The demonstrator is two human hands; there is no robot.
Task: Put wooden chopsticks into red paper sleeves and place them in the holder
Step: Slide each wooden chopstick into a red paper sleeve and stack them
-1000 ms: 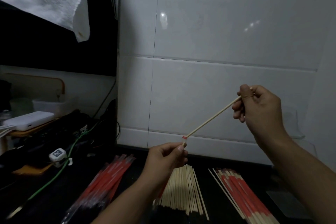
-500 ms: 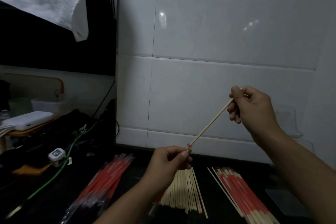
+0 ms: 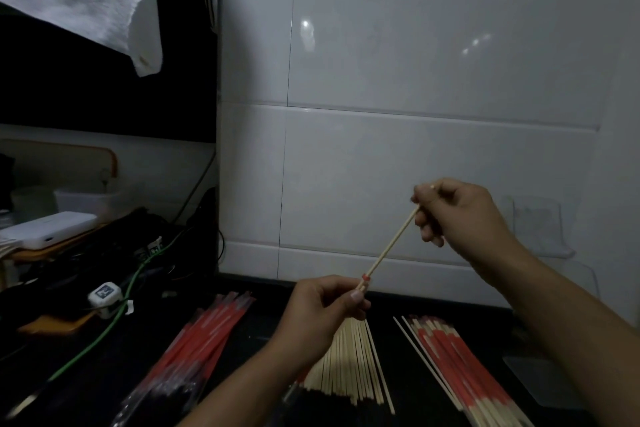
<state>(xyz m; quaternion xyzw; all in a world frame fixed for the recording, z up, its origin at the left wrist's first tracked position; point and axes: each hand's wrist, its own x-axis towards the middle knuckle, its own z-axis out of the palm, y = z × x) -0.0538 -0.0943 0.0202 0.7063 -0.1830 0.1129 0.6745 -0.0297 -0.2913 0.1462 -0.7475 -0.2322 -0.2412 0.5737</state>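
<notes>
Wooden chopstick (image 3: 391, 246): right hand (image 3: 453, 215) pinches top; left hand (image 3: 325, 308) grips sleeve mouth (image 3: 364, 277). Advice: feed straight, avoid creasing paper.

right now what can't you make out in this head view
- Red sleeve: only its mouth shows; the left hand hides the rest.
- Chopstick: its top end sits inside the right hand; one stick or a pair is too fine to tell.
- Holder: none identifiable.
- Bare chopstick pile: partly behind the left forearm.
- Sleeved pile: cut off by the bottom edge.
</notes>
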